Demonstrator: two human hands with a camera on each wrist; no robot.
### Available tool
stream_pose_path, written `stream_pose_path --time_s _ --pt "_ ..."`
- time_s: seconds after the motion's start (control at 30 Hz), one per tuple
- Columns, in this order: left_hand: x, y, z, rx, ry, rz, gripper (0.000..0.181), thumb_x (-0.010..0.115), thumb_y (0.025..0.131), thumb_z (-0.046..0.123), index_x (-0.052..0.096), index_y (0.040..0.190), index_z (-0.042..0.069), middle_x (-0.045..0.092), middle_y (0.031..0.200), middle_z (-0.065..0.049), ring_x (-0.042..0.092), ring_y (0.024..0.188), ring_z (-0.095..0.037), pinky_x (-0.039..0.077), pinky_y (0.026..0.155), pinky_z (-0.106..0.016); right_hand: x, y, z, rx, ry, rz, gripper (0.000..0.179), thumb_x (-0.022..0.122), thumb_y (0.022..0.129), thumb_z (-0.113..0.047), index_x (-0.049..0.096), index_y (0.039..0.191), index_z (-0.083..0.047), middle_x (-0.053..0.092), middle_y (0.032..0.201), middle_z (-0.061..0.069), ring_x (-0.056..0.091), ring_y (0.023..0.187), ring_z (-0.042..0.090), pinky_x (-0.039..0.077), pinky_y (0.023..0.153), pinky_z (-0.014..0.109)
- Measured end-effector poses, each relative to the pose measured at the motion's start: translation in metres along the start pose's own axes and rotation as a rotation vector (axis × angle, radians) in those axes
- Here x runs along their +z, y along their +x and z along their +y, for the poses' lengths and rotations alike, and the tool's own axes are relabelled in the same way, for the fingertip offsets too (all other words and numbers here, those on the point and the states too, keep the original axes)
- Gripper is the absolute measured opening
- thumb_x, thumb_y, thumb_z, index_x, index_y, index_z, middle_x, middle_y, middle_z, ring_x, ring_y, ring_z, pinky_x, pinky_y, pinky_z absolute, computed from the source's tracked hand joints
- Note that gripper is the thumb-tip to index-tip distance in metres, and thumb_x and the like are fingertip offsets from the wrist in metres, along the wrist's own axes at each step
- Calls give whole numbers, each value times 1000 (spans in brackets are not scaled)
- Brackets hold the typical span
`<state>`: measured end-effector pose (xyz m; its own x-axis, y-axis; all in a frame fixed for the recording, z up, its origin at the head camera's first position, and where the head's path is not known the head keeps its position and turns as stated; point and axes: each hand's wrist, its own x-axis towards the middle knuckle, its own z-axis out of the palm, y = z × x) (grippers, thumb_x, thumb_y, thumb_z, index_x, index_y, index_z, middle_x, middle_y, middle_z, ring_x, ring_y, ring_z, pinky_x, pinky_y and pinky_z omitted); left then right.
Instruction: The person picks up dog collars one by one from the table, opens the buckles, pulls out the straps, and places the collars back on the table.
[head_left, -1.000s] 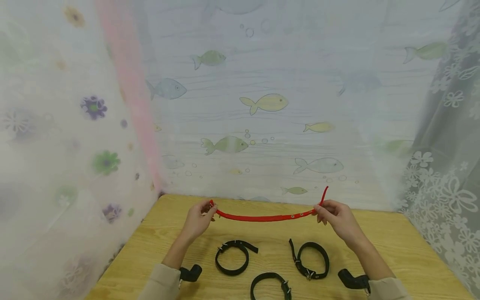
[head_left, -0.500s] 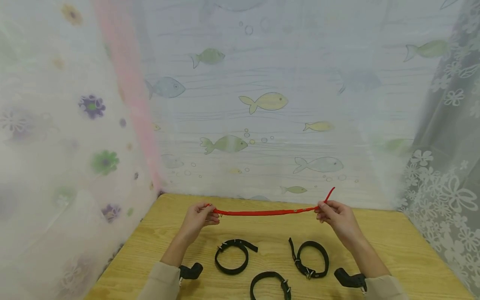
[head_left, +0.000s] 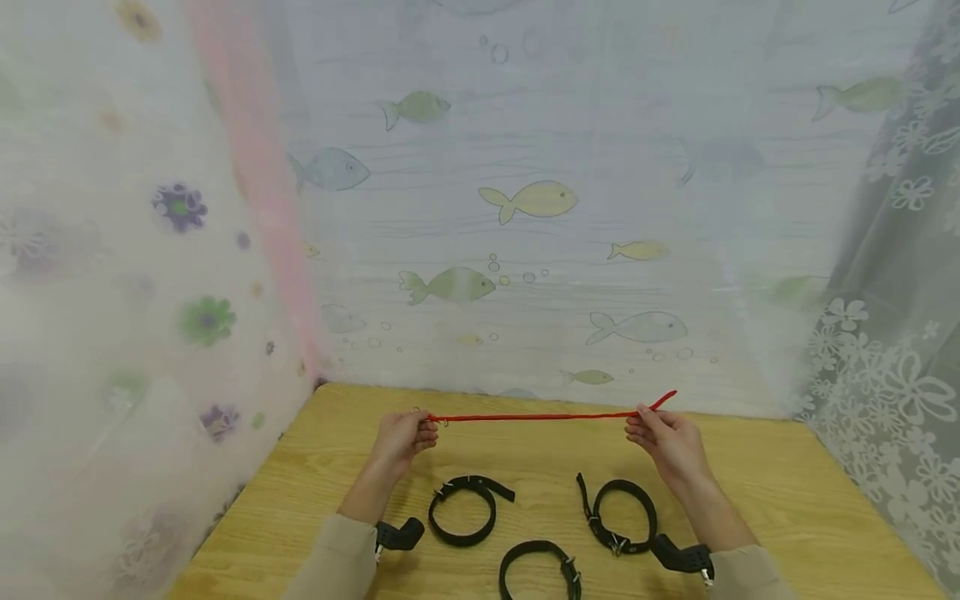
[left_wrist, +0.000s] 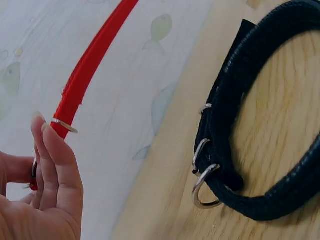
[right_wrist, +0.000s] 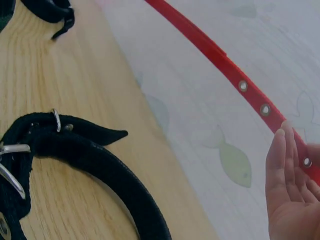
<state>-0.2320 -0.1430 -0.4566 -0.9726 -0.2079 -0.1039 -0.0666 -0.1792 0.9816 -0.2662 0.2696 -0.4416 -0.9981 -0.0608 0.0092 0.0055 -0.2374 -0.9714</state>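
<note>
Flat red fabric strap (right_wrist: 231, 71) with metal eyelets (right_wrist: 265, 110), pinched towards both ends.
The left hand (head_left: 405, 437) grips the end beside a silvery ring (left_wrist: 70, 129), the right hand (head_left: 670, 442) the eyelet end; the strap runs straight above the pale wooden table (head_left: 787, 467), long axis left to right, nearly level (its free tip slants up past the right hand), beyond three round black collars (head_left: 461, 542).

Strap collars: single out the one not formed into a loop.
The long red strap collar, held straight between the left hand and the right hand; the three black strap collars lie looped on the wood-grain table.
</note>
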Motion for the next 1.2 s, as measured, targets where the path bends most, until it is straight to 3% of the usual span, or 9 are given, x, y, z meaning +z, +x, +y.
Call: stream_pose_path --time_s 0.13,0.23,0.43,0.57,0.7,0.8,0.9,1.0,1.2 --pt "1 3 -1 -37 -33 28 25 53 106 9 60 117 -13 68 79 -8 67 67 -12 59 70 -29 1 2 2 32 0 29 26 52 109 -19 57 124 3 73 88 -2 73 86 9 58 85 26" --pt "2 6 -2 -75 -44 13 28 52 107 8 57 122 -14 68 81 -9 67 68 -12 59 69 -28 0 5 2 62 4 39 36 51 109 -19 49 134 7 73 89 -4 72 87 8 58 87 25" --pt "0 16 -6 -113 36 -111 33 46 110 12 56 127 -14 64 90 -12 60 73 -15 54 73 -29 -9 12 1 103 36 21 35 49 110 -18 46 136 6 71 92 -3 72 90 6 56 91 25" --pt "-2 22 -9 -90 104 -191 35 44 111 13 56 131 -13 62 100 -17 58 80 -18 53 77 -31 -16 15 1 129 73 24 29 49 110 -16 48 132 2 70 96 0 71 91 7 56 90 24" --pt "-3 27 -10 -55 92 -238 39 47 111 15 51 139 -11 62 103 -16 60 81 -18 55 79 -33 -19 18 2 152 98 41 31 50 109 -17 47 134 1 71 98 1 71 91 7 56 91 24" --pt "-3 32 -12 -53 46 -260 40 50 110 17 49 140 -10 63 107 -15 64 89 -19 56 88 -36 -20 20 1 180 153 65 23 52 108 -16 53 127 -3 72 95 1 72 92 8 56 92 25" --pt "-2 39 -13 -77 -30 -265 41 52 109 16 48 140 -11 64 111 -13 66 106 -25 54 99 -37 -20 24 0 223 253 84 11 54 107 -14 63 110 -9 73 95 3 73 93 11 55 94 26" --pt "0 47 -13 -102 -113 -261 41 52 109 11 46 142 -11 65 112 -11 64 117 -27 51 104 -35 -21 29 -1 266 349 92 20 53 107 -10 69 95 -12 74 95 6 74 94 14 54 96 27" --pt "8 65 -16 -140 -213 -199 42 49 109 6 43 145 -16 69 105 -10 70 99 -15 54 97 -29 -21 43 7 335 419 96 28 52 106 -4 70 86 -9 75 89 10 76 87 17 54 95 27"
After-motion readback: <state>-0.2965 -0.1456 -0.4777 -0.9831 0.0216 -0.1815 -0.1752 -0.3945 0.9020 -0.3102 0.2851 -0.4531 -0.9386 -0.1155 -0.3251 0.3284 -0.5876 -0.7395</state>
